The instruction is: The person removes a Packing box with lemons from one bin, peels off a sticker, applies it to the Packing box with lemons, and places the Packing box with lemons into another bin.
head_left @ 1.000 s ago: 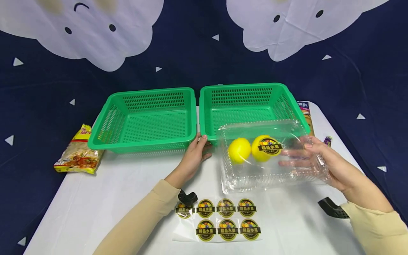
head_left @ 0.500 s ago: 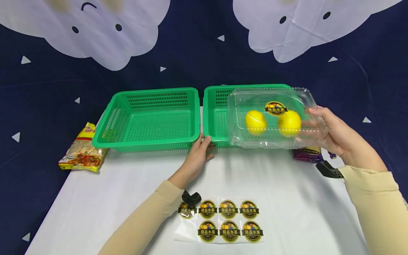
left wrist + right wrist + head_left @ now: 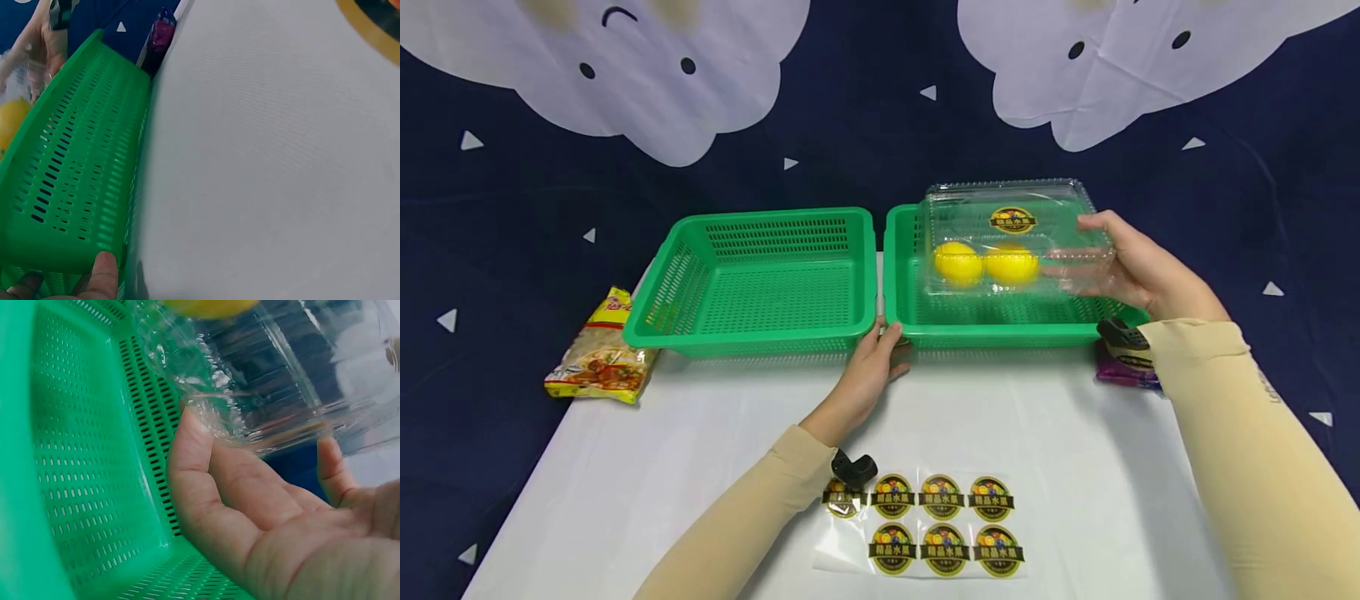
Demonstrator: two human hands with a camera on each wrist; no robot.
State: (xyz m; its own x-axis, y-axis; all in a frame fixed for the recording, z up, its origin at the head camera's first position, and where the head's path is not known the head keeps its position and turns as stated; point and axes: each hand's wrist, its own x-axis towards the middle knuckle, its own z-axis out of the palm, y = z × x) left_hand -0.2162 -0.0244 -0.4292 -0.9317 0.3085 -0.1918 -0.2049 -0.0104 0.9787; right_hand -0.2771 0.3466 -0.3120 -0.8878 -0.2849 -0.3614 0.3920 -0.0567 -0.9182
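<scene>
My right hand [image 3: 1127,262] grips the right end of a clear plastic clamshell box [image 3: 1045,200], thumb above and fingers beneath. Two yellow round fruits [image 3: 958,263] sit inside it, and a black-and-gold fruit label [image 3: 1012,220] is stuck on its lid. The box is tilted above the right green basket [image 3: 1000,332]; the right wrist view shows the fingers [image 3: 194,450] at its edge. My left hand [image 3: 865,375] holds the near left corner of that basket, its thumb against the outer wall in the left wrist view and some fingers partly hidden.
Beside the right basket stands another green basket [image 3: 752,337]. A yellow food packet [image 3: 602,354] lies at its left, and a purple packet [image 3: 1123,371] lies by the right basket. In front, a sheet of round labels [image 3: 943,529] lies on the white table [image 3: 737,408].
My right hand has carried the clear box with the fruits away from me, from in front of the right basket to above it. My left hand has stayed at the basket corner.
</scene>
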